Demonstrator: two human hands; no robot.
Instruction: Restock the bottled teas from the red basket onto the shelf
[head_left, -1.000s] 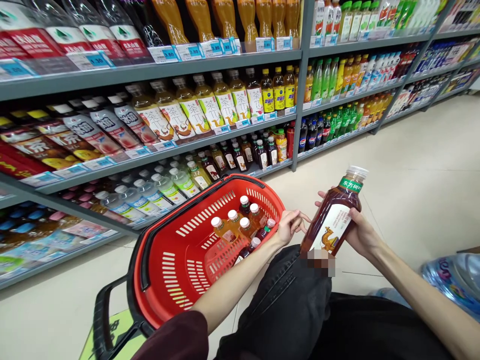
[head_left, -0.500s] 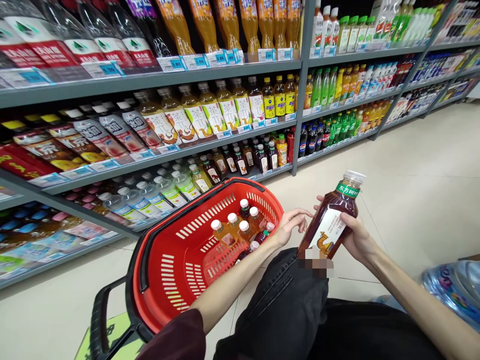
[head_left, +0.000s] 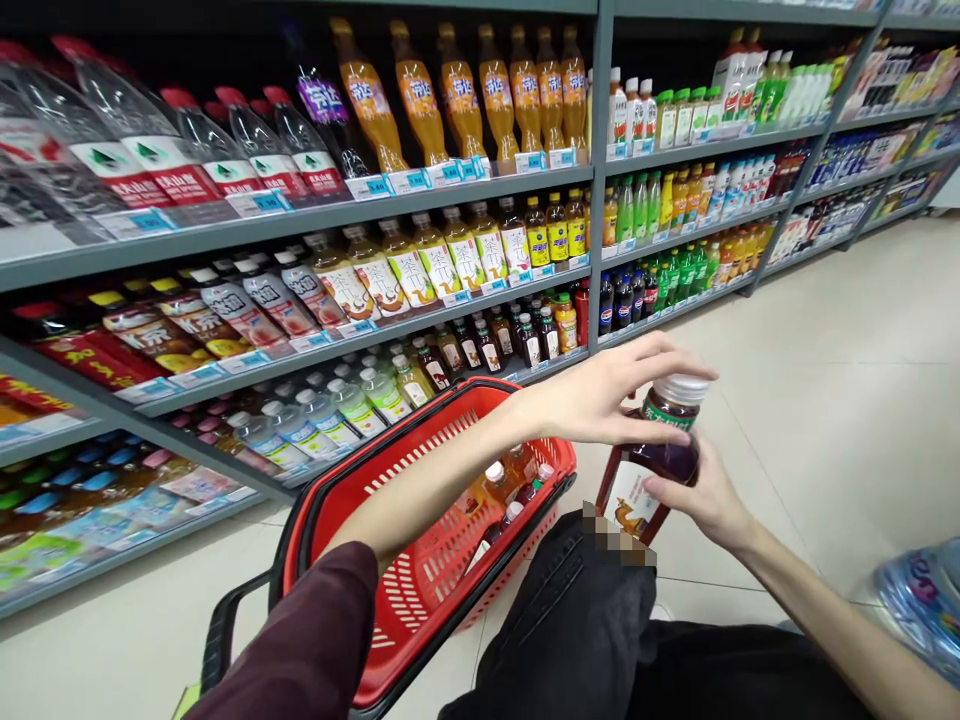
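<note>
In my right hand (head_left: 697, 500) is a dark brown tea bottle (head_left: 646, 475) with a white cap, a green neck band and a white label showing a camel. The bottle leans to the right, its base by my dark-trousered knee, where a blurred patch covers part of it. My left hand (head_left: 611, 395) reaches over the bottle's top, fingers behind the cap and thumb across the neck. Below my left forearm stands a red shopping basket (head_left: 409, 600) with several bottles (head_left: 499, 483) lying or standing in it, partly hidden by the arm.
Shelves (head_left: 465, 197) packed with drink bottles run along the left and back. A black basket handle (head_left: 225, 630) sticks out at the lower left. Large blue-tinted water bottles (head_left: 922, 600) stand on the pale tiled floor (head_left: 847, 420) at the right.
My left hand has risen from beside the bottle to its cap and neck. The bottle has dropped slightly, still in my right hand. The view has tilted up toward the shelves.
</note>
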